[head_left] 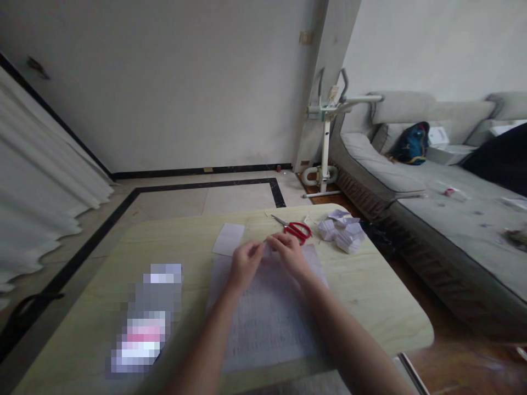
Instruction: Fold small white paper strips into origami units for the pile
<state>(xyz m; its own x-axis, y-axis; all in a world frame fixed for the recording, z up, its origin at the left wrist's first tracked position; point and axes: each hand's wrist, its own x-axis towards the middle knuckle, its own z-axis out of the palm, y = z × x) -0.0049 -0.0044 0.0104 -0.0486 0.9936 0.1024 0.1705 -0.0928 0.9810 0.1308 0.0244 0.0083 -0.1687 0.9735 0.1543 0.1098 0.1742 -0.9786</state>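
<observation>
My left hand (pixel 247 263) and my right hand (pixel 286 251) meet over the far part of a large printed sheet (pixel 267 323) on the table. Both have their fingers pinched on a small piece of pale paper (pixel 268 251) between them, partly hidden by the fingers. Just beyond my right hand lie scissors with red handles (pixel 297 231), their blades pointing to the far left. A small blank white paper (pixel 229 239) lies beyond my left hand. Several folded or crumpled paper pieces (pixel 346 233) are heaped to the right of the scissors.
The light wooden table (pixel 370 296) has rounded corners. A blurred-out, pixelated object (pixel 144 323) lies on its left side. Small scraps are near the scissors. A grey sofa (pixel 444 219) stands at the right, a white exercise machine (pixel 325 142) behind the table.
</observation>
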